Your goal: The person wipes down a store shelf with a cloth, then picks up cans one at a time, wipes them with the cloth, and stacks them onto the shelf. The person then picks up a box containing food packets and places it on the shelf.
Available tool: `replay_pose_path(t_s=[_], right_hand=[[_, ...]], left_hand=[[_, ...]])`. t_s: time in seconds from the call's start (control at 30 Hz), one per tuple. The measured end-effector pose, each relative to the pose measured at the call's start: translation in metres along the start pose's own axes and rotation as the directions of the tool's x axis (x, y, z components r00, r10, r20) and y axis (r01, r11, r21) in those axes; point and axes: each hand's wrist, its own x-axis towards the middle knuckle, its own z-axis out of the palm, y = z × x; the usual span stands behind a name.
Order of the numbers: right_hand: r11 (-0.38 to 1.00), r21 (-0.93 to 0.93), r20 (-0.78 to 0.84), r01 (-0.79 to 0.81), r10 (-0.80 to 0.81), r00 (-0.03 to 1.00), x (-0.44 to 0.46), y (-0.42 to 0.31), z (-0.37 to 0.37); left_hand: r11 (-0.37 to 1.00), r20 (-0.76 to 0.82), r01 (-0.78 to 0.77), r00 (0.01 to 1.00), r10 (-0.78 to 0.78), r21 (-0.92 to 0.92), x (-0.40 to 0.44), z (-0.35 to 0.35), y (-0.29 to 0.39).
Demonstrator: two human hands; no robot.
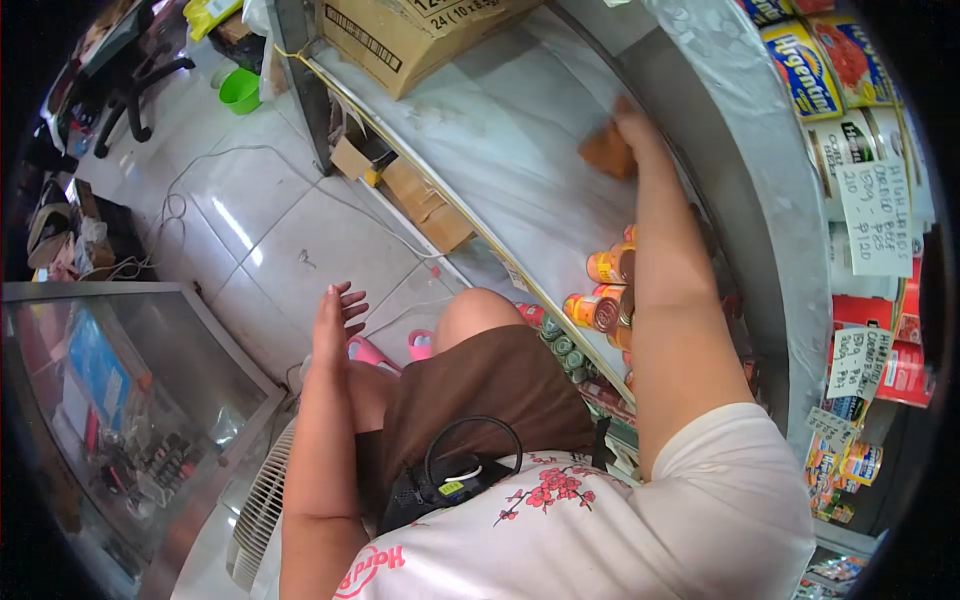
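Note:
My right hand, smeared by motion, is closed on an orange-brown cloth against a plastic-lined shelf. Its arm reaches past several small orange-labelled cans grouped at the near end of that shelf. Over the tiled floor, my left hand hangs in the air with its fingers apart and nothing in them. A cardboard box sits at the shelf's far end.
Stacked cans with handwritten price cards line the right side. A glass display case stands at left beside a fan. A white cable crosses the floor. A green bowl lies farther off.

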Motion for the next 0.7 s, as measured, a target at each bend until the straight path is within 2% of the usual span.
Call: replay_pose_path(t_s=[0.07, 0.13, 0.2, 0.23, 0.27, 0.33, 0.4, 0.5, 0.6, 0.63, 0.67, 0.7], right_hand=[[0.919, -0.390, 0.135, -0.065, 0.127, 0.983, 0.010, 0.050, -0.002], [0.768, -0.620, 0.103, -0.160, 0.282, 0.954, -0.005, 0.045, 0.006], [0.803, -0.482, -0.103, -0.350, 0.344, 0.933, -0.031, 0.013, 0.019], [0.939, -0.317, -0.259, -0.133, 0.049, 0.965, -0.003, 0.050, 0.066], [0.952, -0.282, -0.284, -0.116, 0.033, 0.958, -0.001, 0.032, 0.083], [0.982, -0.156, -0.267, -0.102, 0.057, 0.962, -0.008, -0.043, 0.096], [1.000, 0.009, -0.180, -0.023, 0.024, 0.983, -0.010, -0.113, 0.089], [0.956, 0.283, -0.103, 0.075, -0.048, 0.993, 0.016, -0.155, 0.064], [0.937, 0.193, -0.160, 0.293, -0.264, 0.951, 0.103, -0.128, 0.070], [0.926, 0.133, -0.139, 0.353, -0.335, 0.932, 0.043, -0.133, 0.012], [0.970, 0.143, 0.041, 0.197, -0.204, 0.978, 0.081, -0.096, 0.016], [0.855, -0.388, 0.100, 0.343, -0.331, 0.938, 0.103, -0.045, 0.027]], left_hand=[[1.000, 0.012, 0.005, 1.000, -0.005, 0.011, 0.000, 0.002, 0.000], [0.999, 0.030, 0.001, 1.000, -0.002, 0.035, 0.001, 0.004, 0.001], [0.999, 0.028, 0.005, 1.000, -0.006, 0.036, 0.001, 0.003, -0.001], [0.999, 0.028, 0.002, 1.000, -0.003, 0.036, 0.002, 0.003, -0.002], [0.999, 0.025, 0.006, 1.000, -0.007, 0.042, 0.004, 0.003, -0.001], [0.998, 0.016, 0.025, 1.000, -0.026, 0.051, 0.005, 0.002, -0.003], [0.999, 0.009, 0.027, 1.000, -0.027, 0.036, 0.002, 0.004, -0.005], [0.999, 0.008, 0.025, 1.000, -0.025, 0.020, 0.005, 0.001, -0.005], [1.000, -0.005, 0.021, 1.000, -0.021, 0.011, 0.005, -0.001, -0.003], [1.000, -0.012, 0.021, 1.000, -0.021, 0.012, 0.003, -0.003, -0.002], [1.000, -0.018, 0.025, 1.000, -0.025, 0.015, 0.002, -0.005, -0.001], [0.999, -0.021, 0.030, 0.999, -0.029, 0.019, 0.001, -0.005, 0.000]])
